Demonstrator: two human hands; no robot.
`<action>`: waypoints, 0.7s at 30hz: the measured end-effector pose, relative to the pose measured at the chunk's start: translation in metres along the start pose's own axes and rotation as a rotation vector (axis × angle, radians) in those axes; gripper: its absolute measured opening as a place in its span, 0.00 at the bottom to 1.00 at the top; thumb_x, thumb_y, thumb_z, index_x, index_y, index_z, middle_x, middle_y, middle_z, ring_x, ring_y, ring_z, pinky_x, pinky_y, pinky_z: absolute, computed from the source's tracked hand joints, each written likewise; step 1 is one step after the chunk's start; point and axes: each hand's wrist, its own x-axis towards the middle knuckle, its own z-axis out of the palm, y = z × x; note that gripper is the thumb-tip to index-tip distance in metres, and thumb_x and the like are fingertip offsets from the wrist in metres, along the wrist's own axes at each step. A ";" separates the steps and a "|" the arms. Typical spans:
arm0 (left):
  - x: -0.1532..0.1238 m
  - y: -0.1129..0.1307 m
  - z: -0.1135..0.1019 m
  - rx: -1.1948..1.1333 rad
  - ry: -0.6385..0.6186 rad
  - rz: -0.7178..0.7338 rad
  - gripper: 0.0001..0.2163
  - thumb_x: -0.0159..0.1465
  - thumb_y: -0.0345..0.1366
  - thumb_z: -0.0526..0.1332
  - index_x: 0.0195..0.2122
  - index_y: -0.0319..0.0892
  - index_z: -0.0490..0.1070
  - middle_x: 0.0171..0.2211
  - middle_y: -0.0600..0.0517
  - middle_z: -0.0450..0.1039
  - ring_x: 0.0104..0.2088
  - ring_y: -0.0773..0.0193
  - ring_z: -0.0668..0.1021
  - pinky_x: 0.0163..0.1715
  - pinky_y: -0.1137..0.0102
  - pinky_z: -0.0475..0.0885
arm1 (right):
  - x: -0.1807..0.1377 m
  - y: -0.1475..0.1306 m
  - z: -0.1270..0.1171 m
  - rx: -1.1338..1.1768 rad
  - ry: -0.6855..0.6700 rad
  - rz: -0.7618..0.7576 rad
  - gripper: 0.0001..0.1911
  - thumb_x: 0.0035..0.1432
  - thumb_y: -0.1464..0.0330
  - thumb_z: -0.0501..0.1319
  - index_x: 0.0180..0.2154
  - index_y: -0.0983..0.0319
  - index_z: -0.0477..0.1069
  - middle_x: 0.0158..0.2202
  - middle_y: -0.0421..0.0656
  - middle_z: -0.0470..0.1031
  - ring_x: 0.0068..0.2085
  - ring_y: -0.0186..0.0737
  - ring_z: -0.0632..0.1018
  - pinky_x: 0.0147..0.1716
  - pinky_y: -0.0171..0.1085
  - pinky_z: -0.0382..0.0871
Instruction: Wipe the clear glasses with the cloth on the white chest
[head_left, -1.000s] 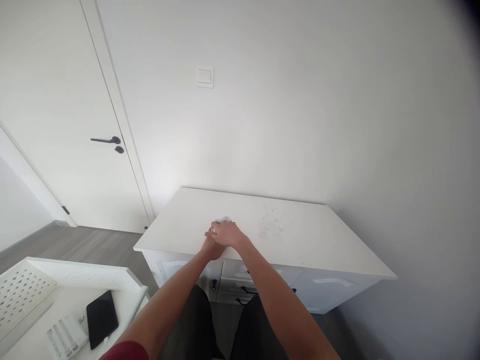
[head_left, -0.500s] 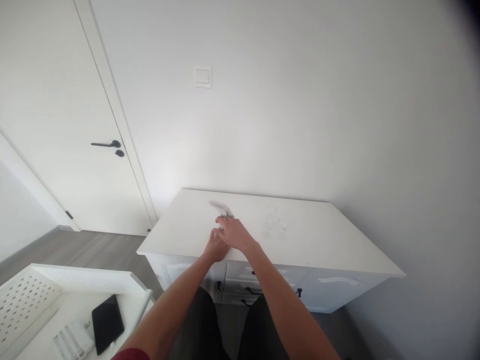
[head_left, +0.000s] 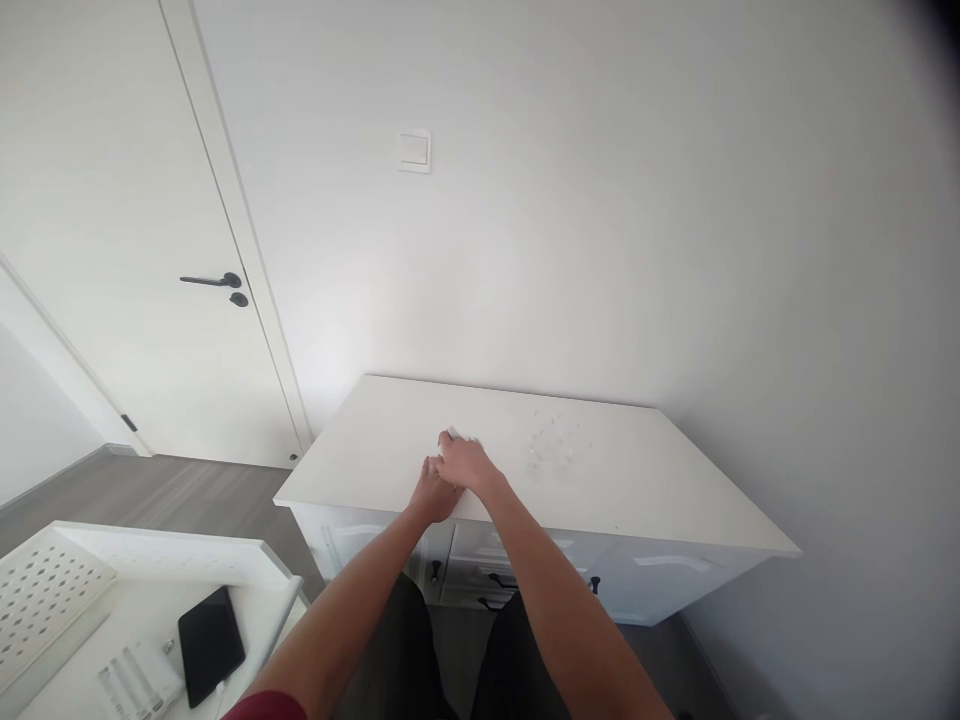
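Note:
My right hand point(head_left: 466, 464) rests on the top of a white cabinet point(head_left: 637, 480), closed around a small white crumpled thing point(head_left: 456, 436), perhaps a tissue or cloth, that peeks out past the fingers. My left hand point(head_left: 432, 496) lies just beneath and to the left of it at the cabinet's front edge, partly hidden by the right hand, so its fingers are hard to read. A patch of small wet marks point(head_left: 553, 446) shows on the cabinet top to the right of my hands.
The cabinet has drawers with black handles point(head_left: 499, 582). A white door with a black handle point(head_left: 212, 282) stands at the left, a light switch point(head_left: 414, 151) on the wall. At lower left, a white perforated tray point(head_left: 45, 585) holds a black phone point(head_left: 210, 644) and batteries point(head_left: 139, 680).
My right hand swept the white thing out toward the back of the cabinet top, then drew it back toward the front. The left hand stayed at the edge.

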 end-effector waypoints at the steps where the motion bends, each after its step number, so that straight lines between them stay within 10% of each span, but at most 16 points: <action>1: 0.000 0.001 -0.001 0.000 -0.020 0.001 0.27 0.73 0.39 0.49 0.73 0.51 0.52 0.72 0.45 0.56 0.71 0.42 0.57 0.68 0.41 0.46 | 0.001 0.002 -0.003 0.003 -0.014 -0.011 0.18 0.68 0.60 0.52 0.54 0.62 0.65 0.47 0.53 0.78 0.49 0.53 0.79 0.48 0.47 0.64; 10: -0.001 0.002 -0.004 -0.010 -0.082 -0.003 0.29 0.72 0.36 0.50 0.74 0.50 0.48 0.74 0.46 0.50 0.73 0.43 0.50 0.69 0.39 0.41 | -0.015 0.019 0.010 0.060 0.143 -0.161 0.12 0.69 0.62 0.51 0.49 0.58 0.65 0.42 0.46 0.77 0.43 0.48 0.78 0.48 0.46 0.64; 17: 0.002 0.001 -0.004 -0.045 -0.050 -0.055 0.24 0.74 0.45 0.44 0.70 0.51 0.60 0.74 0.47 0.50 0.74 0.47 0.50 0.69 0.43 0.46 | -0.015 0.055 0.038 1.304 0.855 0.110 0.19 0.64 0.56 0.55 0.52 0.56 0.55 0.49 0.46 0.72 0.47 0.42 0.77 0.46 0.42 0.71; 21: 0.003 0.000 -0.003 -0.043 -0.040 -0.054 0.24 0.74 0.45 0.44 0.70 0.54 0.59 0.75 0.49 0.49 0.74 0.49 0.51 0.69 0.43 0.46 | -0.014 0.066 0.052 1.567 0.906 0.071 0.14 0.61 0.55 0.57 0.42 0.56 0.60 0.43 0.46 0.72 0.44 0.44 0.76 0.44 0.44 0.71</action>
